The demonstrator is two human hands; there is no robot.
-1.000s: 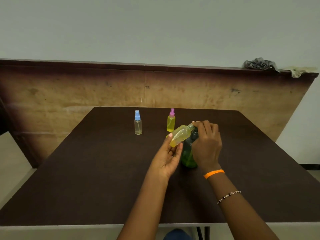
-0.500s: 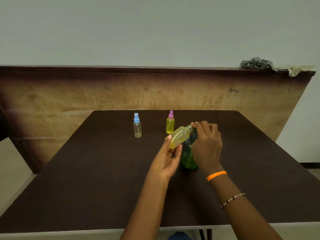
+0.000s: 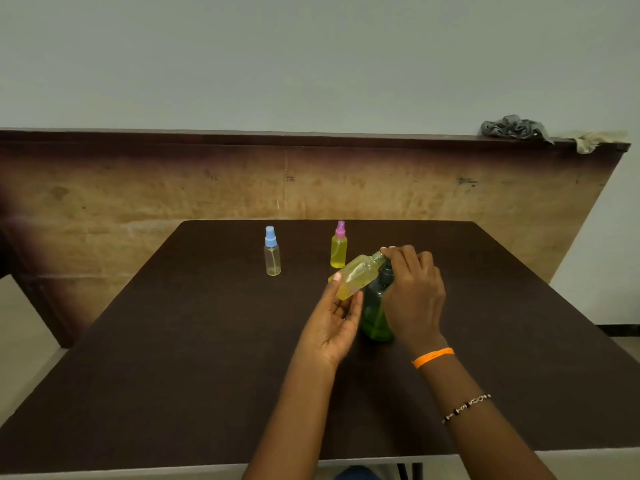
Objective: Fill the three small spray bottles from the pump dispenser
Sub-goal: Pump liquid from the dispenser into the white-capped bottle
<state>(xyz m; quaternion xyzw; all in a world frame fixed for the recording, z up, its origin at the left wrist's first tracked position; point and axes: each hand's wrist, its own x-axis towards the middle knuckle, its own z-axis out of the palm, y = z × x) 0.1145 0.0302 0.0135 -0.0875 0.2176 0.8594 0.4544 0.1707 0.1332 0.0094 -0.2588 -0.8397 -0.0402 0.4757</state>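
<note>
My left hand (image 3: pixel 334 323) holds a small uncapped spray bottle (image 3: pixel 356 277) with yellow liquid, tilted so that its open neck points up and right. The neck sits at the pump head of the green dispenser (image 3: pixel 375 310), which stands on the dark table (image 3: pixel 173 341). My right hand (image 3: pixel 412 292) lies over the dispenser's top, fingers curled on the pump and hiding it. Farther back stand a blue-capped spray bottle (image 3: pixel 272 251) with a little liquid at its bottom and a pink-capped spray bottle (image 3: pixel 338 245) full of yellow liquid.
A wooden panel (image 3: pixel 311 188) runs behind the table. On its top ledge at the right lie a grey rag (image 3: pixel 512 128) and a pale cloth (image 3: pixel 595 140). Bare tabletop spreads left and right of my hands.
The view shifted slightly downward. My hands, the tilted bottle and the dispenser keep the same pose; no clear movement shows.
</note>
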